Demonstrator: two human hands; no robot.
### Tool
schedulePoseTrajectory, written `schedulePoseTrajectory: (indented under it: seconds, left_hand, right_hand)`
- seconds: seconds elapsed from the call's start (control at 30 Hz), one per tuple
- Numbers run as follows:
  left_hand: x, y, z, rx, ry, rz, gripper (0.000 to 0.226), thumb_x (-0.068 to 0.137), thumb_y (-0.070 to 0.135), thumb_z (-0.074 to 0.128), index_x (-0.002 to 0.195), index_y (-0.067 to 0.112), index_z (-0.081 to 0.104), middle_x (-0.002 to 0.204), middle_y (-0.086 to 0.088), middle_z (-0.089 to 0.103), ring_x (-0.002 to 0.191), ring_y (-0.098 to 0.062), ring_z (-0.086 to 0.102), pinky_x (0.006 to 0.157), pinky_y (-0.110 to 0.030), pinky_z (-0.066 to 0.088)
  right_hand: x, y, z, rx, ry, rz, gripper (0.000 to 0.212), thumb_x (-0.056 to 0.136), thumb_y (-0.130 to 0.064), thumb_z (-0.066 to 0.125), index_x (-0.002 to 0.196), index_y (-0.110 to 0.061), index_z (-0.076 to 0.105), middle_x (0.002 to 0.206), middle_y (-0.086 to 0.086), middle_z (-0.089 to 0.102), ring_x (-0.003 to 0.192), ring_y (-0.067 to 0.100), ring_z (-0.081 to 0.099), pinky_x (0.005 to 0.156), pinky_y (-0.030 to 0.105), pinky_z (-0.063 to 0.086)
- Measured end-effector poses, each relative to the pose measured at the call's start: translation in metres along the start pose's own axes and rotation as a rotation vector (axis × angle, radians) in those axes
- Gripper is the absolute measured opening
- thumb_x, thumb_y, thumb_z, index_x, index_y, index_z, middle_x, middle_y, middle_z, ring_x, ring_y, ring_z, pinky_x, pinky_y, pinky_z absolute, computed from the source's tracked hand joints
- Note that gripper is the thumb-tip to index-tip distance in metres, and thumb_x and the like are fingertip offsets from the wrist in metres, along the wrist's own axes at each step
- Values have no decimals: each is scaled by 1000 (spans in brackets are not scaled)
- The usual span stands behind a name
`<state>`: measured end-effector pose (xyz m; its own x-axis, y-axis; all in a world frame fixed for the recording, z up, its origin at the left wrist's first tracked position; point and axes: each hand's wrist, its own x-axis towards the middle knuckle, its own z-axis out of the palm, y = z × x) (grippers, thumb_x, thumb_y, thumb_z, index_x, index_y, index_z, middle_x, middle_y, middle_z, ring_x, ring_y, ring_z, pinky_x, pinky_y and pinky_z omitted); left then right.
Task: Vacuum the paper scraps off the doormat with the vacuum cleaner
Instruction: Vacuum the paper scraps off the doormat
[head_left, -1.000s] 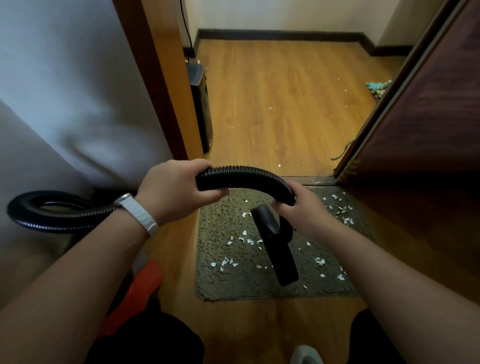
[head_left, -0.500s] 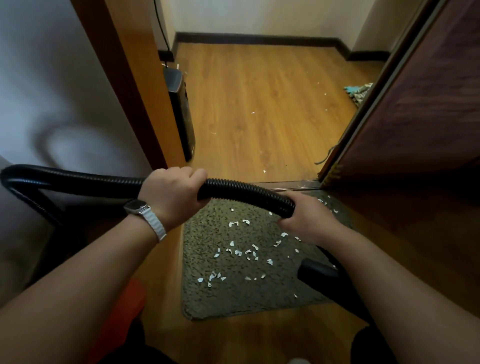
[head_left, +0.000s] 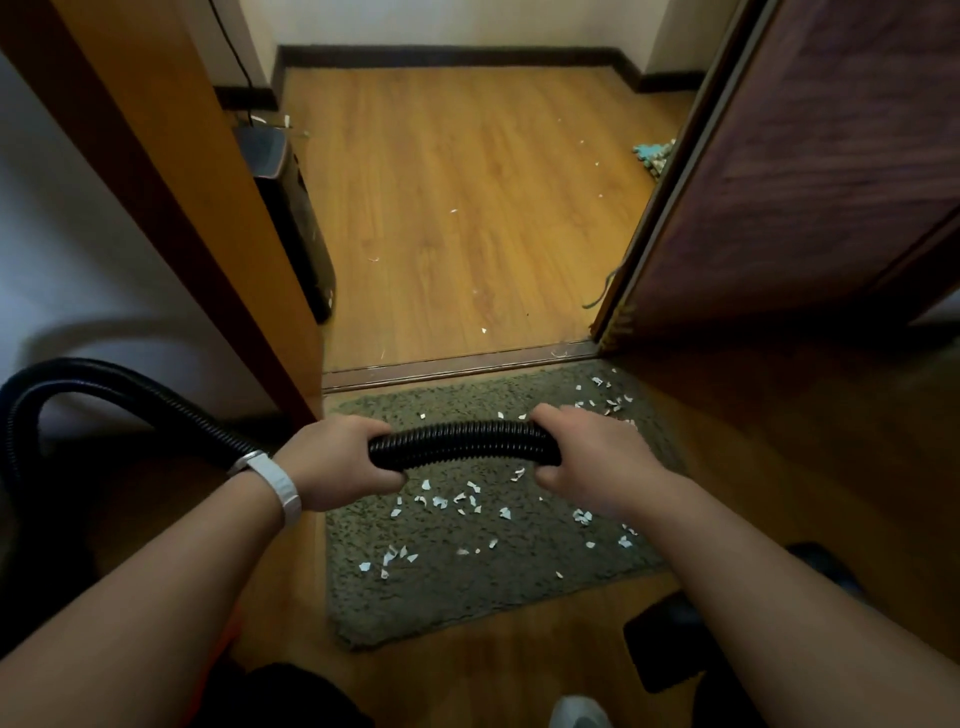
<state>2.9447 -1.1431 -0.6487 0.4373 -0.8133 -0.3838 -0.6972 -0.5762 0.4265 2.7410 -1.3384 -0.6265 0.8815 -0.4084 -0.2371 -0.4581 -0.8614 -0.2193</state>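
At the near edge of the view, a dark object (head_left: 670, 647) sits low on the wooden floor (head_left: 467, 208) just beyond the doormat's near right corner, partly hidden under the right forearm; what it is cannot be told. A bit of orange (head_left: 228, 631) shows under the left forearm.

The grey-green doormat (head_left: 467, 587) lies flat on the floor with its far edge against the door threshold (head_left: 457, 366). White paper scraps (head_left: 441, 501) are strewn across it: a loose band through the middle, a few near the left half toward the near edge, some along the right edge, and a cluster at the far right corner.

Above the middle of the mat, both hands are closed around the black ribbed vacuum hose (head_left: 462, 444), holding a short stretch level between them. The left hand (head_left: 337, 465), with a white watch band (head_left: 283, 486) on its wrist, grips the left end; the right hand (head_left: 592, 460) grips the right end. From the left hand the hose arches back to the left along the wall.

Past the threshold, a few more scraps dot the floor. A dark appliance (head_left: 291, 218) stands against the left door frame (head_left: 171, 197), and an open dark door (head_left: 810, 171) stands on the right.
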Motion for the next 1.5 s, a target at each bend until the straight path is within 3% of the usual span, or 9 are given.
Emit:
schedulePoseTrajectory:
  seconds: [0.13,0.3,0.47,0.63,0.83,1.0,1.2,1.37,1.5]
  left_hand:
    - [-1,-1,13,-389,-177,-61,18,78,25,78,89,16,67,62,2,62,53,-15,56,53,-31,47]
    - [-17,8,29,-415,-370,-42,15,80,22,77,88,18,65,62,4,62,54,-12,57,51,-26,47]
    - [-35,21,51,298,63,122,31,81,50,62,109,37,58,82,14,65,71,-2,60,63,-22,52]
    - [-36,77,65,219,235,192,34,88,62,53,98,30,48,75,13,58,64,-7,58,55,-24,48]
    - [-36,85,53,53,317,62,38,87,66,51,88,28,51,68,9,59,56,-7,57,51,-28,51]
    - [-43,85,59,-57,337,-13,37,86,66,53,85,29,53,68,8,61,56,-8,60,50,-31,55]
    - [-51,112,73,-20,371,-21,36,88,63,50,84,27,47,68,9,56,59,-10,58,52,-26,46]
    - [-50,128,94,-28,375,16,30,89,55,48,91,24,45,82,4,61,74,-22,64,65,-35,51]
    - [-48,122,104,-120,279,63,26,88,46,55,94,25,41,82,6,55,78,-24,62,61,-34,41]
  right_hand:
    - [-2,2,2,-11,86,-15,38,85,-42,63,117,-32,46,102,-7,55,92,19,56,69,33,44]
    - [-3,0,3,-92,-22,-118,21,84,-31,63,98,-29,46,92,-7,58,86,20,56,71,34,43]
    - [-7,-6,-5,-161,-161,-175,18,83,-22,61,94,-31,52,79,-11,55,80,20,58,69,34,50]
    - [-9,-19,-5,-170,-138,-274,20,82,-19,62,94,-31,50,84,-9,58,85,22,59,68,34,47]
    - [-10,-14,-9,170,-1,-121,49,81,-18,63,125,-37,53,121,-9,43,119,17,38,112,41,27]
    - [-12,-17,-17,663,272,370,44,89,-22,62,130,-23,47,133,1,33,106,16,45,76,23,47]
    - [1,-27,7,1434,-5,716,50,89,-36,66,127,-8,48,106,11,64,95,25,65,74,40,57]
    - [11,-31,10,1505,34,729,37,88,-3,65,121,2,48,106,22,62,75,28,66,67,40,62]
    - [12,-32,5,1227,-6,615,34,85,1,61,117,-8,53,92,16,60,67,26,60,63,39,57]
